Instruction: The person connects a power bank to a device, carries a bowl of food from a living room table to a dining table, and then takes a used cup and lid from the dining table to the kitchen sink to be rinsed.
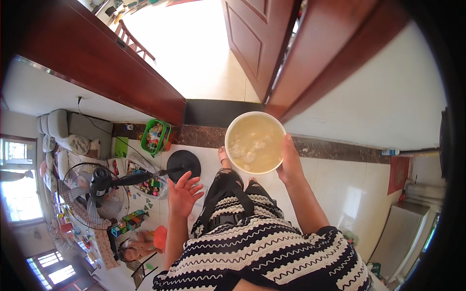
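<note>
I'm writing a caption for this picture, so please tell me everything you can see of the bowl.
The bowl is round, wide and white, with a smooth plain rim; whether it is ceramic or plastic I can't tell. It looks nearly full of cloudy, yellowish liquid with pale lumps in it. It appears upright, held in front of the body near the doorway. The right hand grips its right side, thumb by the rim; the left hand does not touch it.
</note>
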Demonstrator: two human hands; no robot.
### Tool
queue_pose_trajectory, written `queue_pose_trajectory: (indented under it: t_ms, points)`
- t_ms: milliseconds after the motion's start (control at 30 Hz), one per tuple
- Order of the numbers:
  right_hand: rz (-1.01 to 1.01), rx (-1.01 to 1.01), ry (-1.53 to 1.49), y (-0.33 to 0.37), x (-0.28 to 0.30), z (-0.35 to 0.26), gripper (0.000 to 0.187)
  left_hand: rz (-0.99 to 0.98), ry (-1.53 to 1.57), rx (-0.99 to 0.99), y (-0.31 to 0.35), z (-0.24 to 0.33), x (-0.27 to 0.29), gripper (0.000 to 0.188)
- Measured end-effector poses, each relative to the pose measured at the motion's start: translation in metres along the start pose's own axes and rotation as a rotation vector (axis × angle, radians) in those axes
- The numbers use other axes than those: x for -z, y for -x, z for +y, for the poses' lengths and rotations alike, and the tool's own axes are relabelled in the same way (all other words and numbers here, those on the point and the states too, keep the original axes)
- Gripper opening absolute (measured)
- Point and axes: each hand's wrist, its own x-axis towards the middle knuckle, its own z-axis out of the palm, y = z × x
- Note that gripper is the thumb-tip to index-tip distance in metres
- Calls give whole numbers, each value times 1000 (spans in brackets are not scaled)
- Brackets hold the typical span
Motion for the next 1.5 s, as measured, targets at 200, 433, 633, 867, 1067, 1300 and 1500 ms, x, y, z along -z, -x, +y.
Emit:
queue_pose_trajectory:
  t_ms: [200, 433, 633, 867, 1067, 1300, 1500]
  points:
    - [-2, -9, 28, -80, -48, -12, 59, 14, 52, -34, -63, 56, 6, 71]
    - [-47, 0, 2, -180, -112, -19, 60, -22, 74, -54, -141, 148, -3, 68]
    - [-45, -47, -28, -269, -165, -26, 57, -10, 39, -123, -198, 210, -23, 70]
    - [-155, -71, 1, -387, -210, -36, 56, 41, 120, -179, -263, 245, -46, 70]
    - [-265, -121, 66, -484, -250, -54, 55, 127, 202, -237, -323, 268, -67, 69]
    - [-310, -227, 97, -584, -292, -76, 55, 180, 281, -295, -379, 293, -111, 70]
    - [-349, -269, 110, -669, -341, -89, 53, 215, 300, -267, -438, 328, -125, 71]
